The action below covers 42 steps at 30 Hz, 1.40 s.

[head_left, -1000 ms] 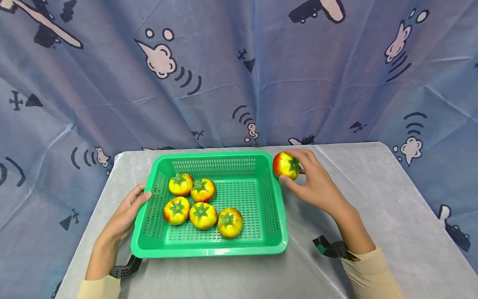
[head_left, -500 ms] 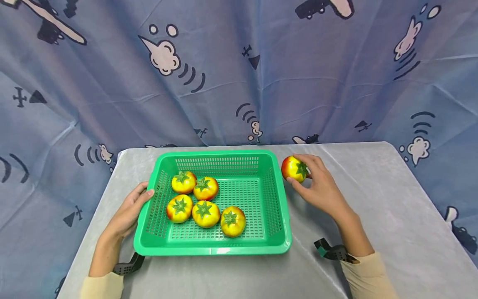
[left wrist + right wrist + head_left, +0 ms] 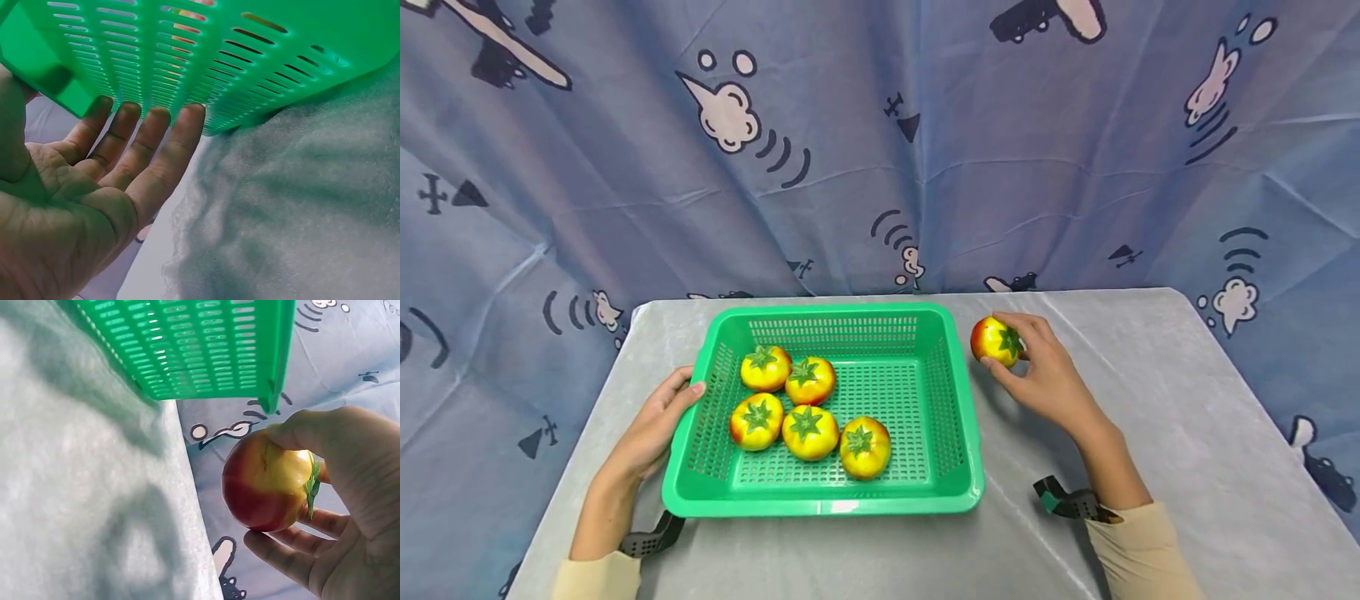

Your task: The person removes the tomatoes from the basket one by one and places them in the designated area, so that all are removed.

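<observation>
While the left hand (image 3: 655, 427) grips the green basket (image 3: 895, 506) by its left rim, the right hand (image 3: 1051, 382) pinches a red-and-yellow fruit (image 3: 990, 342) just outside the basket's right rim; five similar fruits (image 3: 810, 433) sit inside the basket, mostly leftward.

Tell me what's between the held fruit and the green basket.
Only a narrow strip of bare grey cloth shows between the fruit and basket in the head view.

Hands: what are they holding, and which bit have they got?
The right hand pinches a red-and-yellow fruit by its rounded sides, green leaves facing the palm. The left hand grips the green basket at its left rim.
</observation>
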Each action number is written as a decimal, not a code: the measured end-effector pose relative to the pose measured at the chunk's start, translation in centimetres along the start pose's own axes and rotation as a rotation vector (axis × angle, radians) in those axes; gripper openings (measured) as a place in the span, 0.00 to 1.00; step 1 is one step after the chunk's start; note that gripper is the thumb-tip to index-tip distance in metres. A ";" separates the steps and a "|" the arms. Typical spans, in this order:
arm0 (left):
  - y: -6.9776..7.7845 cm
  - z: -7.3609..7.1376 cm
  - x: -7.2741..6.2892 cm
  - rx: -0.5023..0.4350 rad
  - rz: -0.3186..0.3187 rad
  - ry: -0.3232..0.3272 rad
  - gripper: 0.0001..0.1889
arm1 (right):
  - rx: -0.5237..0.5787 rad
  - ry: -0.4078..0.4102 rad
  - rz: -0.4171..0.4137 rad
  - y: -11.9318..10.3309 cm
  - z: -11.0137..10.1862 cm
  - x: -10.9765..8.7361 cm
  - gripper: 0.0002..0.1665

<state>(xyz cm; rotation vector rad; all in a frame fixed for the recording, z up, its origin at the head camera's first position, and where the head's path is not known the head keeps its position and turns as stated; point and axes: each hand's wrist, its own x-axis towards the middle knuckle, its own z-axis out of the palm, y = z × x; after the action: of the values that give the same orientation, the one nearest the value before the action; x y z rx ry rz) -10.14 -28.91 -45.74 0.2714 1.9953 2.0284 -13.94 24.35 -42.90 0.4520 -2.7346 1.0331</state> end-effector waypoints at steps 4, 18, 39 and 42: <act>0.0 0.0 0.0 0.021 0.004 0.017 0.11 | -0.016 -0.013 0.005 0.5 0.3 0.2 0.39; -0.7 0.4 -0.1 0.031 0.012 0.017 0.11 | -0.044 -0.030 0.004 2.5 0.8 -0.3 0.40; -0.3 0.1 0.1 0.047 -0.001 0.034 0.11 | -0.071 -0.056 0.034 3.0 1.4 -0.2 0.40; -0.2 0.1 0.1 0.045 -0.002 0.036 0.12 | -0.070 -0.060 0.036 2.9 1.3 -0.2 0.40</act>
<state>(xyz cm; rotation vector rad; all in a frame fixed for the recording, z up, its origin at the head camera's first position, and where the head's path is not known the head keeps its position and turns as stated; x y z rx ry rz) -10.19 -28.75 -45.94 0.2436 2.0638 2.0033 -14.81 25.62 -45.74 0.4306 -2.8313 0.9430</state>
